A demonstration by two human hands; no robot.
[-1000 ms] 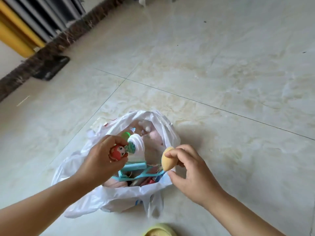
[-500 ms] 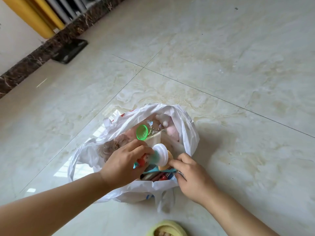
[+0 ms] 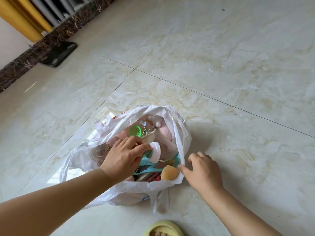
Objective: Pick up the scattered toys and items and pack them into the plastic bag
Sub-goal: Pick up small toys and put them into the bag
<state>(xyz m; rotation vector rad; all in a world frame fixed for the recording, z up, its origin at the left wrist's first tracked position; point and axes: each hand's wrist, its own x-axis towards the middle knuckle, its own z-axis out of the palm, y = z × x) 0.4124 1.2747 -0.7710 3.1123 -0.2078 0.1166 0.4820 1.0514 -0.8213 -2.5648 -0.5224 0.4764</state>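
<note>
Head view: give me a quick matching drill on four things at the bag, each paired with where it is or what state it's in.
Things:
1. yellow sponge
2. green strainer
3. white-capped toy
4. right hand

States:
A. held by the left hand over the plastic bag
B. fingers spread, holding nothing
C. lying in the bag at its near right edge
D. deep in the bag, far side

Pairs: 1-C, 2-D, 3-A, 4-B

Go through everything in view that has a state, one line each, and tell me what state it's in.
Plastic bag: open at the top, standing on the floor, packed with toys.
Left hand: grip closed round the white and green toy, held over the bag.
Right hand: empty, fingers loosely spread beside the bag's rim.
Yellow egg-shaped toy: released, lying inside the bag.
Green round toy: inside the bag.
</note>
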